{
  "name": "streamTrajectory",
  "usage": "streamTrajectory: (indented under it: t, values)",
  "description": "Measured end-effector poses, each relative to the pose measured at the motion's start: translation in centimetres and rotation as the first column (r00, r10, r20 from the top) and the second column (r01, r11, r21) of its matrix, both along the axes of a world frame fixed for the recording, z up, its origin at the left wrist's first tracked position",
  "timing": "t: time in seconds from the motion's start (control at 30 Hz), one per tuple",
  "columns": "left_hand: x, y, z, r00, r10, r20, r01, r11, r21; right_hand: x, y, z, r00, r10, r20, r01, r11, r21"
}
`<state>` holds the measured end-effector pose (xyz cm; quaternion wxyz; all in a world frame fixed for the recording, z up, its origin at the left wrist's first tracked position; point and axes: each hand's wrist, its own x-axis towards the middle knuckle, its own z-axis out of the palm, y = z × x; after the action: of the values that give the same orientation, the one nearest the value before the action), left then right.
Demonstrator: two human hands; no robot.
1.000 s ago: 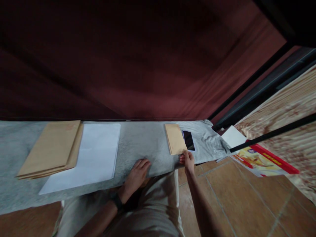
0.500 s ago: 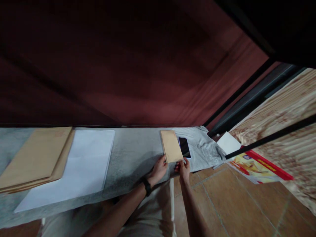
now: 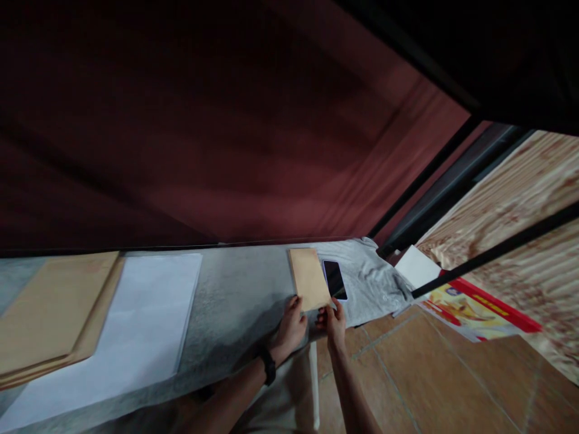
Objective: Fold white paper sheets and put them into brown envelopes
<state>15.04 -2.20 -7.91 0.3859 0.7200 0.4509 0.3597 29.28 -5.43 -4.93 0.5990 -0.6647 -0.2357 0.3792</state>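
A small brown paper envelope [image 3: 310, 278], plain on top, lies on the grey cloth with its near edge toward me; whether it is one or a small stack I cannot tell. My left hand [image 3: 292, 325], with a black band on the wrist, is closed on its near left corner. The near right corner is pinched by my right hand [image 3: 333, 324], whose lower fingers curl beneath. Just right of the envelope lies a dark-screened phone [image 3: 335, 280], close to my right fingertips.
Large brown envelopes [image 3: 54, 307] rest over white paper sheets [image 3: 149, 313] on the left of the grey cloth [image 3: 239, 283]. A dark red panel [image 3: 226, 150] rises behind. At right are a black bar [image 3: 497, 250], a white box [image 3: 418, 267] and a red-yellow package [image 3: 479, 307] above the tiled floor.
The view has shifted slightly, so the cloth and papers sit lower and farther left. Both hands stay at the envelope's near corners; it has hardly moved relative to the phone.
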Motion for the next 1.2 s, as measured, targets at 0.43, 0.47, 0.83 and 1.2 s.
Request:
streamTrajectory:
  t: [0.43, 0.47, 0.83, 1.2]
  values:
    - [0.2, -1.6, 1.0, 0.998, 0.063, -0.008, -0.064, 0.996, -0.054, 0.3, -0.2, -0.3, 1.0, 0.026, 0.0, -0.026, 0.999, 0.024]
    - [0.0, -1.7, 1.2, 0.998, 0.066, -0.007, -0.066, 0.996, -0.052, 0.3, -0.3, -0.4, 1.0, 0.023, -0.001, -0.023, 1.0, 0.019]
    - [-21.5, -2.9, 3.8, 0.813, 0.532, -0.235, -0.451, 0.832, 0.323, -1.4, -2.0, -1.3, 0.948, 0.062, 0.312, -0.104, 0.988, 0.117]
    - [-30.9, -12.6, 1.5, 0.475, 0.568, -0.673, -0.289, 0.822, 0.49, -18.7, -1.1, -1.5, 0.645, 0.481, 0.594, -0.656, 0.747, 0.108]
